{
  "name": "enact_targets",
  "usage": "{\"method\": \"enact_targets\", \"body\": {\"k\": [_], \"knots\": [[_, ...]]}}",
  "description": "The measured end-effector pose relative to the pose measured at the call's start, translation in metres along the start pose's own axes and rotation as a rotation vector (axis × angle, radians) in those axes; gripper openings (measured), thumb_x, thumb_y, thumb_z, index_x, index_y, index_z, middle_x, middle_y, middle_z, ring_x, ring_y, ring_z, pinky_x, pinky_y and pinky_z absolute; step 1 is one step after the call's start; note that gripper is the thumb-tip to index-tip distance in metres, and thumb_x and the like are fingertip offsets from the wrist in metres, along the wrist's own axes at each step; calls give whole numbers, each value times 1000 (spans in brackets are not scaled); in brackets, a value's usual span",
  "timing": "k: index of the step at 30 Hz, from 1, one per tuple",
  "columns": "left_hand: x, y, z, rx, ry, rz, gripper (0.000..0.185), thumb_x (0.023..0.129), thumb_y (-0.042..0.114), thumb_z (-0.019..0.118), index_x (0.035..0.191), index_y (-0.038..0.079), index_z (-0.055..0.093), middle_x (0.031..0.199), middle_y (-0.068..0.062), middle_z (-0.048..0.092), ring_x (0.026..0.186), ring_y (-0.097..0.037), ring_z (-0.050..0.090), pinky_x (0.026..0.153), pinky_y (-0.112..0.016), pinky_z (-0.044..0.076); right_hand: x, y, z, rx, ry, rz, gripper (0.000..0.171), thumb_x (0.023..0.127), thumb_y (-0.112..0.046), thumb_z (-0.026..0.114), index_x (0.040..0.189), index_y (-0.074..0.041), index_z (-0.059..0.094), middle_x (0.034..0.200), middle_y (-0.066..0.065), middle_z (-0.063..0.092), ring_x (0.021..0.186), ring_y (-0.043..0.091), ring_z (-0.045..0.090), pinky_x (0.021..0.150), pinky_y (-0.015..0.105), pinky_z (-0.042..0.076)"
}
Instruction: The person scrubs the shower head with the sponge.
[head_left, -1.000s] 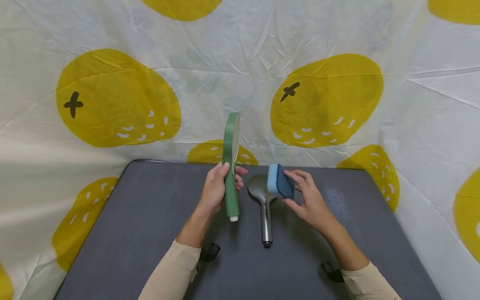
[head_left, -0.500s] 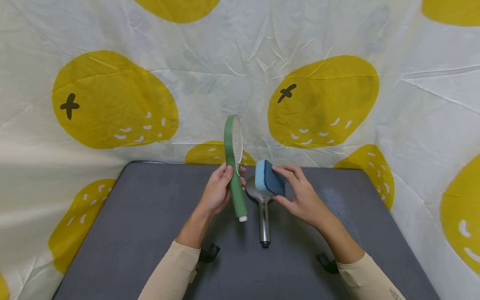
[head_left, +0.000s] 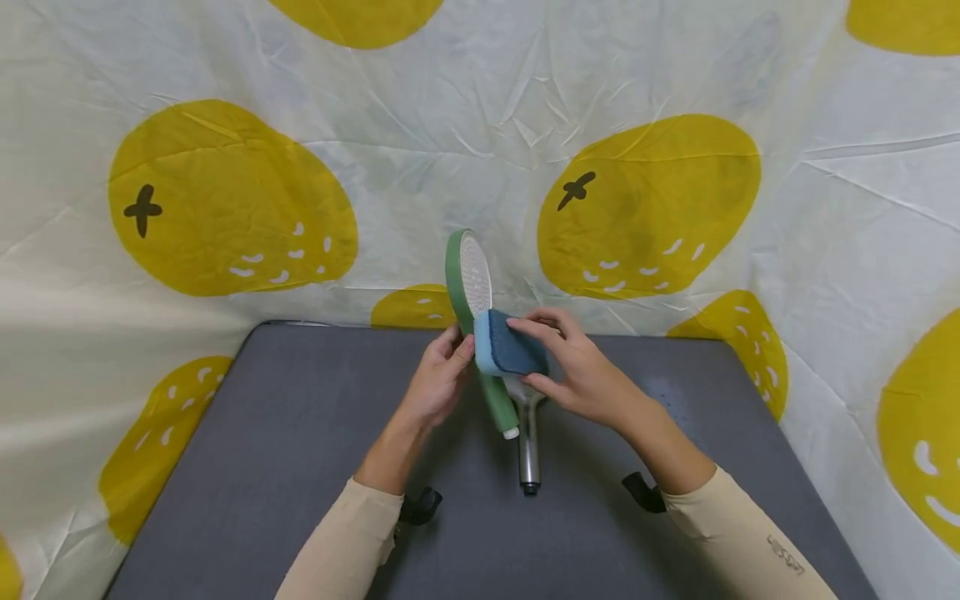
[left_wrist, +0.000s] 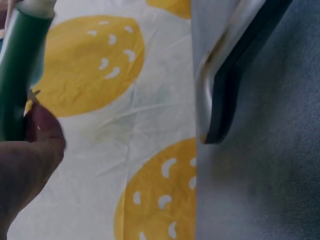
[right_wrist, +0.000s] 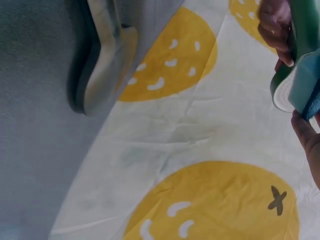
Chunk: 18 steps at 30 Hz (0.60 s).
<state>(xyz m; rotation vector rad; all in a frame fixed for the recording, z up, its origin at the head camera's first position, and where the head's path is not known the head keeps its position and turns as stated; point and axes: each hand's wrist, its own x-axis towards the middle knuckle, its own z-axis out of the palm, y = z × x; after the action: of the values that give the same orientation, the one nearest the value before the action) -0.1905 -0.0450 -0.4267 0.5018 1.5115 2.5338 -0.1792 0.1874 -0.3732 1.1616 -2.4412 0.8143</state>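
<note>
Where hands work, grey tabletop [head_left: 300,467], lemon-print cloth [head_left: 675,125]

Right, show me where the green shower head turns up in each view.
Head: green shower head upright at centre, left hand gripping its handle.
Left wrist: only its green handle, top left corner.
Right wrist: its rim, top right corner.
Shared landmark: the silver shower head lying on the grey table.
</note>
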Motion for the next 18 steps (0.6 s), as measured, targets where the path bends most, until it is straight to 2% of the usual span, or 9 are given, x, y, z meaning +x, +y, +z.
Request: {"method": "enact_targets", "body": {"k": [2,6,9,13,18], "knots": [[0,0,0,18,13,16,42,110,13,47,145,-9,41,114,5,62,98,-8,59,85,-22,51,3,-1,0,-4,-27,4,76,86,-12,85,152,-18,48,144,15,45,128,29,51,96,48,57],[0,0,-1,16,69,16,44,111,14,45,148,-8,40,115,5,64,97,-8,62,82,-23,55,5,-4,0,-45,-69,-25,75,85,-12,86,151,-19,51,144,17,45,130,30,49,95,46,58],[0,1,-2,20,138,33,43,110,13,46,148,-7,44,111,4,64,93,-6,62,72,-19,54,3,-6,1,-98,-108,-76,75,84,-12,87,149,-20,53,143,18,47,130,31,48,95,46,57],[1,3,-5,41,214,63,38,109,8,50,142,-9,48,102,3,64,82,-4,60,61,-15,49,-5,-10,1,-173,-155,-150,76,80,-12,90,148,-20,55,141,19,49,129,34,49,97,48,56],[0,5,-9,54,284,49,42,105,2,57,146,-6,49,99,1,66,77,-6,65,61,-18,56,-24,-17,0,-207,-213,-170,80,79,-12,91,149,-23,54,141,18,50,127,34,51,96,49,55]]}}
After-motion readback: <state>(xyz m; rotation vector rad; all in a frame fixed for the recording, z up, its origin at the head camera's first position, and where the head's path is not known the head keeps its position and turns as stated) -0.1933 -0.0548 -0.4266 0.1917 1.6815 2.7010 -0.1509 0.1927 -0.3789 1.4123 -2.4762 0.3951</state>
